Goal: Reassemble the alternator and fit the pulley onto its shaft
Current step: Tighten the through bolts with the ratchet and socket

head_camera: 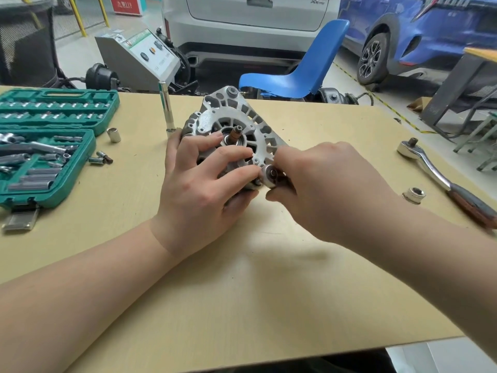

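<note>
Pointing up-away, alternator shaft

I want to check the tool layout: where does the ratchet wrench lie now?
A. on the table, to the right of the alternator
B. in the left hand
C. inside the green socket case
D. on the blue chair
A: the ratchet wrench lies on the table, well right of the alternator, and neither hand touches it.

We have one wide-angle view from our head, looking forward and down, close over the table; parked cars fill the frame's top.
</note>
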Action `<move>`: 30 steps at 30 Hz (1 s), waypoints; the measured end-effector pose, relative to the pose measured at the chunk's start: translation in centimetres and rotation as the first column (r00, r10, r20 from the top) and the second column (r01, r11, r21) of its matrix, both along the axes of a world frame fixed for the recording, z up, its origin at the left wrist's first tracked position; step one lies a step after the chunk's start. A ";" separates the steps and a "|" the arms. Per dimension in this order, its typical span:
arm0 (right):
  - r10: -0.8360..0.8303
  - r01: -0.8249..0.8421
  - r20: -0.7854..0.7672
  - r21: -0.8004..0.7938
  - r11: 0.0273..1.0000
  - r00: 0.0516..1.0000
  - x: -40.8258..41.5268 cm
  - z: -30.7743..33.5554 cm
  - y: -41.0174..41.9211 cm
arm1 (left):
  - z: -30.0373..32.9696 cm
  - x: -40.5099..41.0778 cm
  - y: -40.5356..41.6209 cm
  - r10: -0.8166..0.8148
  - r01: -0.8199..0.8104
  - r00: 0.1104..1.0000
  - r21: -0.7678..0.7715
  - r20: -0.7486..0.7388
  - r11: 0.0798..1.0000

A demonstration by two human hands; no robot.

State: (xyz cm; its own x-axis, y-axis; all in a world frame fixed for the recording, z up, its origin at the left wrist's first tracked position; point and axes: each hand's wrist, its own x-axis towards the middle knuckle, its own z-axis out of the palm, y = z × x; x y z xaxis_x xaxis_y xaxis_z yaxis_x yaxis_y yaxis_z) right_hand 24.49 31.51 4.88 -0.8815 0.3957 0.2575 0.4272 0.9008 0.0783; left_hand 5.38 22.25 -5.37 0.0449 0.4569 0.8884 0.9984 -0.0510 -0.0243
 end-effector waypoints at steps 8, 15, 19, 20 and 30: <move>-0.210 0.085 -0.180 -0.530 0.844 0.961 -0.8 -0.3 -1.1 | -0.2 -0.4 -0.4 -0.035 0.036 0.999 -0.022 0.039 0.999; 0.058 -0.067 0.111 0.078 0.995 0.992 -0.3 1.7 0.4 | 0.2 -0.1 0.0 -0.026 0.027 1.000 -0.023 0.016 0.999; 0.132 -0.209 0.258 0.297 0.932 0.957 -1.0 2.5 0.7 | 0.1 -0.1 -0.2 -0.014 0.015 1.000 -0.036 0.009 0.999; 0.117 -0.203 0.272 0.312 0.928 0.955 -1.0 2.5 0.8 | 0.1 -0.1 -0.2 -0.016 0.017 1.000 -0.037 0.010 0.999; -0.059 0.055 -0.028 -0.134 0.989 0.998 -0.3 0.1 -0.6 | 0.0 0.0 0.0 -0.026 0.026 0.999 -0.002 0.032 1.000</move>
